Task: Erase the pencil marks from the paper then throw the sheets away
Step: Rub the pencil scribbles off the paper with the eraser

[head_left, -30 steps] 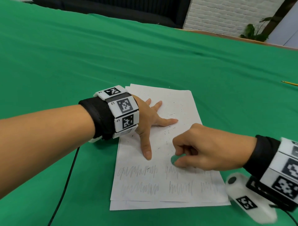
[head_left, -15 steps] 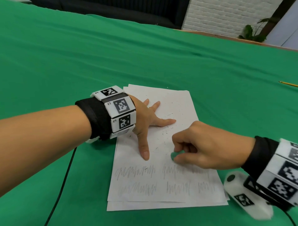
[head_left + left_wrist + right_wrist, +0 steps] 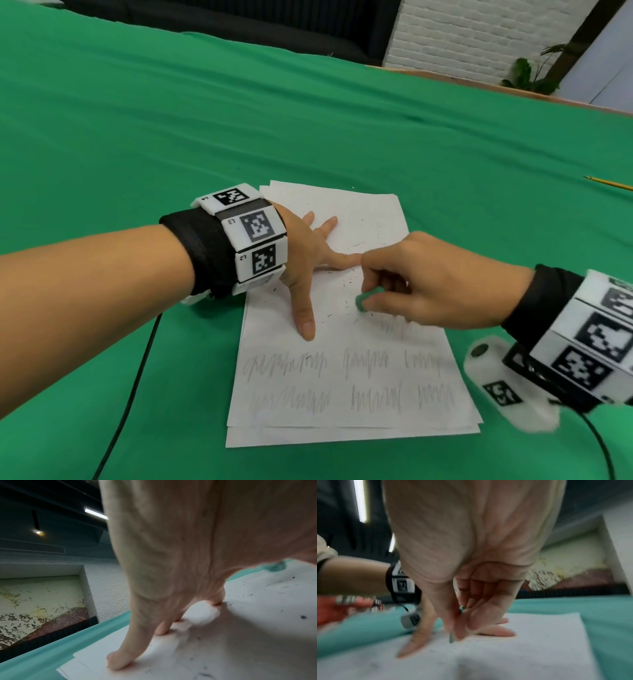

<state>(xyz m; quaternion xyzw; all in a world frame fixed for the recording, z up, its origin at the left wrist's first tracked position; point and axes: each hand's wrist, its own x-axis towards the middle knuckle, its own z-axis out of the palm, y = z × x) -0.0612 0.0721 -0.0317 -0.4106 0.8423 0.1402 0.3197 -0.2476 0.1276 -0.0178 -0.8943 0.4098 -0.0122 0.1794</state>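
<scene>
A small stack of white sheets (image 3: 346, 404) lies on the green tablecloth, with rows of grey pencil scribbles (image 3: 284, 365) across its near half and eraser crumbs over the middle. My left hand (image 3: 308, 260) lies flat on the top sheet, fingers spread, thumb pointing toward me; the left wrist view shows its fingertips (image 3: 116, 662) pressed on the paper (image 3: 240, 642). My right hand (image 3: 411, 281) pinches a small green eraser (image 3: 364, 299) against the sheet, just right of the left thumb. In the right wrist view the eraser (image 3: 452, 637) sticks out below the curled fingers.
A yellow pencil (image 3: 609, 183) lies on the cloth at the far right. A black cable (image 3: 130, 394) runs from my left wrist toward the near edge. The green table (image 3: 308, 120) stretches far back to a white brick wall and a plant.
My right hand has slid the eraser up and away from the scribble rows, toward the left index finger. The left hand has stayed pressed on the sheet.
</scene>
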